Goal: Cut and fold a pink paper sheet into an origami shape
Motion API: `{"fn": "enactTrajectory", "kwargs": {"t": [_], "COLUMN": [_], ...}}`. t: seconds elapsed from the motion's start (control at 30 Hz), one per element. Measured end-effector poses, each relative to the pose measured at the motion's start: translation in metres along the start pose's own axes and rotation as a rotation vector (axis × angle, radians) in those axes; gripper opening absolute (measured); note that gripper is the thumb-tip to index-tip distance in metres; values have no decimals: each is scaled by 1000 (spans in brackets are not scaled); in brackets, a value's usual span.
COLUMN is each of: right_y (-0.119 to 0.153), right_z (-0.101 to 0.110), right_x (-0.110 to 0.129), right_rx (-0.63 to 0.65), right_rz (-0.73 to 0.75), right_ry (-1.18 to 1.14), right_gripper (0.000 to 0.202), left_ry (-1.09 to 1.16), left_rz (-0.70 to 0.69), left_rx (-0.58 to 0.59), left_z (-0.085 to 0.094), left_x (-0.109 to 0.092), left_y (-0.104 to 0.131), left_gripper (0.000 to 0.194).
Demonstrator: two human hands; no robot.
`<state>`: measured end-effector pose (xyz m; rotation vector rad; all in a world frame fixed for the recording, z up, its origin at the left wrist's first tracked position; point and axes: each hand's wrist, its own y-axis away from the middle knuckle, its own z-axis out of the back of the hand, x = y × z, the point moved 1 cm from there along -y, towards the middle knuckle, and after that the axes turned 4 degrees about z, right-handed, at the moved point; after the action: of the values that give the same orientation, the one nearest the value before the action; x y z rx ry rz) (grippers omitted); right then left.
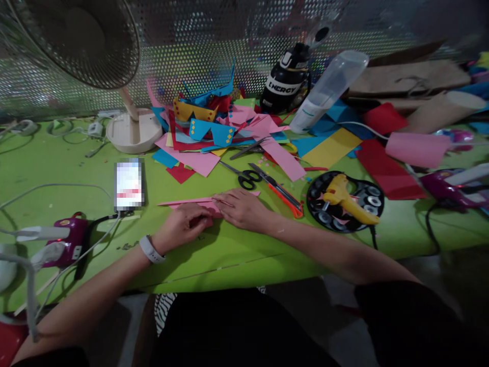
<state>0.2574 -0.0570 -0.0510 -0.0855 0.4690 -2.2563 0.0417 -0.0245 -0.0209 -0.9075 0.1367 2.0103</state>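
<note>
A folded strip of pink paper [187,202] lies on the green table in front of me. My left hand [181,227], with a pale band on its wrist, has its fingers curled on the paper's near edge, pinching it down. Stretched nearly flat across the paper's right half is my right hand [244,210], fingers together and pressing on it. Both hands cover part of the strip. Just beyond are black-handled scissors [249,179] and an orange utility knife [280,193].
Paper glasses in blue [212,132] and yellow [194,110] sit on coloured paper scraps. A yellow glue gun [346,199] rests on a black tray [316,196] at right. At left stand a phone [129,183], a purple power strip [69,242] and a fan [132,132]. Behind is a black bottle [284,84].
</note>
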Motion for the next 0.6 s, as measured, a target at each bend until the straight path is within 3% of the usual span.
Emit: {"fn": "enactTrajectory", "kwargs": {"t": [0.2, 0.4, 0.53, 0.6], "right_y": [1, 1, 1, 1], "right_z": [0, -2, -1, -1], "right_x": [0, 0, 0, 0], "right_rx": [12, -7, 8, 26], "right_rz": [-8, -4, -6, -14], "right_ry": [-12, -23, -14, -14], "right_gripper": [34, 32, 30, 32], "left_ry": [-126, -209, -95, 23], "left_rz": [-69, -92, 79, 197], "left_rx": [29, -90, -160, -169], "left_z": [8, -2, -5, -5], "left_x": [-3, 11, 13, 13], "left_y": [10, 12, 12, 11], "left_gripper": [43, 29, 41, 35]}}
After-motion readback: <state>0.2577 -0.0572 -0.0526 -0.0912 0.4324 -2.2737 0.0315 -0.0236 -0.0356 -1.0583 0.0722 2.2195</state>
